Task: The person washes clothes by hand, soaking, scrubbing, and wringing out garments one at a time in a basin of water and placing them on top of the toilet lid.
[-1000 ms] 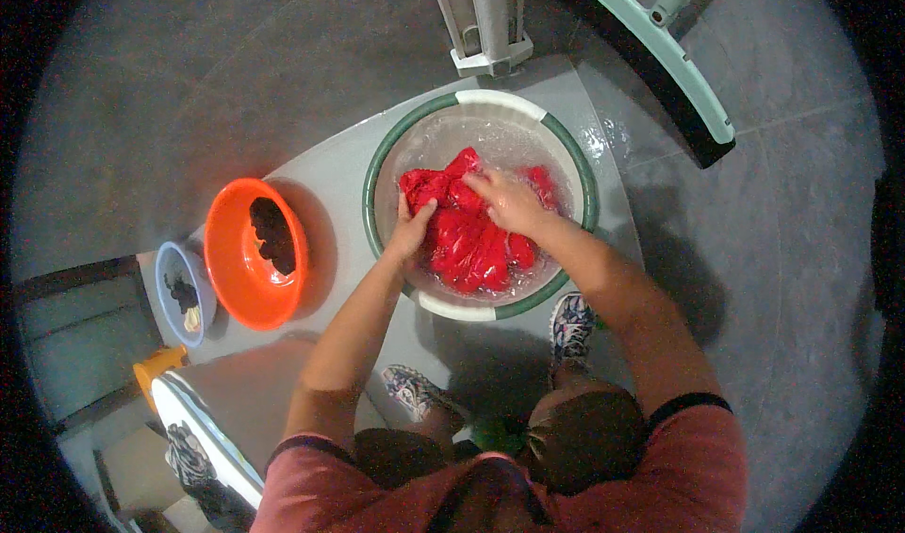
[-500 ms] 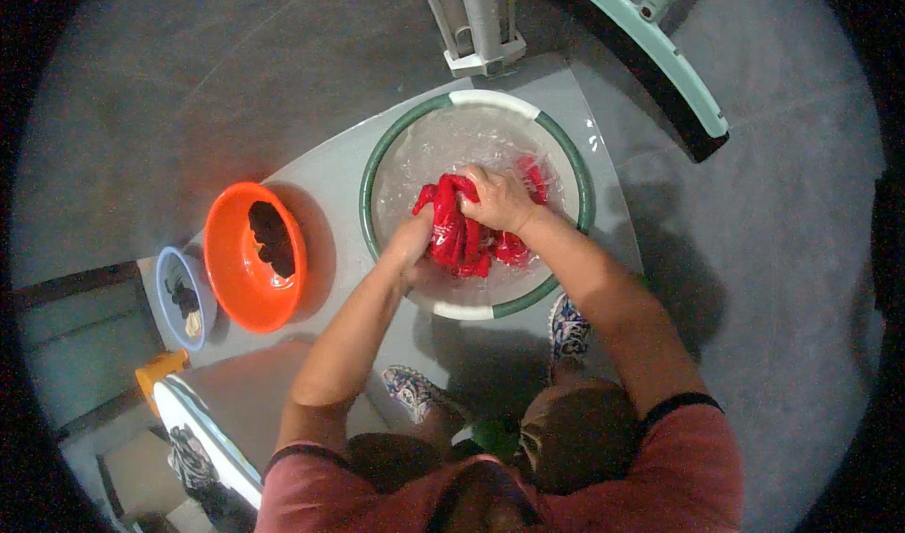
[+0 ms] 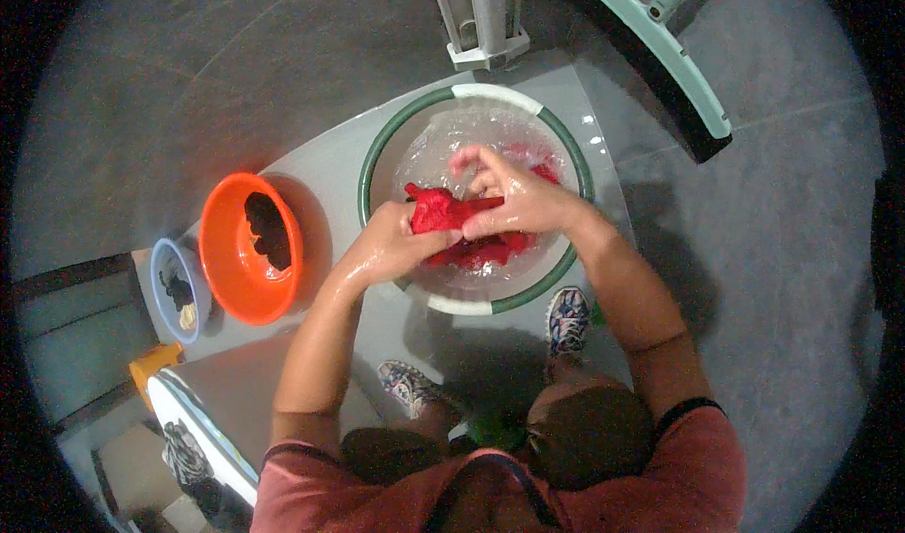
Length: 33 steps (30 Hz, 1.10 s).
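A wet red garment is bunched over the water in a large round basin with a green and white rim. My left hand is closed round its left end. My right hand is over the middle of the basin with its fingers spread apart. Its thumb reaches close to the left thumb, and the cloth passes between thumb and fingers without being gripped. More red cloth lies in the water under my hands, partly hidden by them.
To the left stand an orange basin with dark cloth inside and a small light-blue basin holding dark and pale items. A grey metal post and a pale green curved base are beyond the basin. My patterned shoes are near its front.
My right hand has loosened from the red garment and opened its fingers. My left hand has shifted a little left and turned, now wrapped round one end. The cloth is more tightly gathered.
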Available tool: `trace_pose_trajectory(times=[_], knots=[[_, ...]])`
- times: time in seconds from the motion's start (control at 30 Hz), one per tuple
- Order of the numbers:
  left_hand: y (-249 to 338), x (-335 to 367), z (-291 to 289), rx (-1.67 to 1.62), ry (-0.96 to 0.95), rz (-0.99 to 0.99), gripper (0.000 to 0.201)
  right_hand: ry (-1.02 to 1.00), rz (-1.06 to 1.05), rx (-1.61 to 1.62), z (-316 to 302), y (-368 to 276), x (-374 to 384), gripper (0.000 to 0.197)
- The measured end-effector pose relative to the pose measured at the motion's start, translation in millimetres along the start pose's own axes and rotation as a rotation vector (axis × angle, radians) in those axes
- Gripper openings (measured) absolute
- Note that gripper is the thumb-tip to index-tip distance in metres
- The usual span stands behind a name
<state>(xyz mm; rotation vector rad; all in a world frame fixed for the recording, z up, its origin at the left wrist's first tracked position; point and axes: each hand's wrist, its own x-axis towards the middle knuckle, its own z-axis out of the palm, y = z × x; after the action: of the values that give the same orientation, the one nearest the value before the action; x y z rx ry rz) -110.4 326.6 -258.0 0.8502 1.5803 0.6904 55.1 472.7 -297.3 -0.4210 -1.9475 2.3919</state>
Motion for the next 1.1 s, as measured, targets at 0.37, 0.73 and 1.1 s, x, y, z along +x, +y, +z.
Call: trace_pose_trajectory(times=[0.37,0.73,1.1], knots=[[-71,46,-46,-0.231,0.281,-0.119,0.058,0.351,0.128,0.072,-63,93,-21,0.045],[-163,143,38,-0.691,0.38,-0.27,0.049,0.579,0.218,-0.726,-37,111,35,0.037],[-81,102,56,-1.353,-0.105,-0.221,0.032,0.513,-0.624,-0.955,47,77,40,0.016]])
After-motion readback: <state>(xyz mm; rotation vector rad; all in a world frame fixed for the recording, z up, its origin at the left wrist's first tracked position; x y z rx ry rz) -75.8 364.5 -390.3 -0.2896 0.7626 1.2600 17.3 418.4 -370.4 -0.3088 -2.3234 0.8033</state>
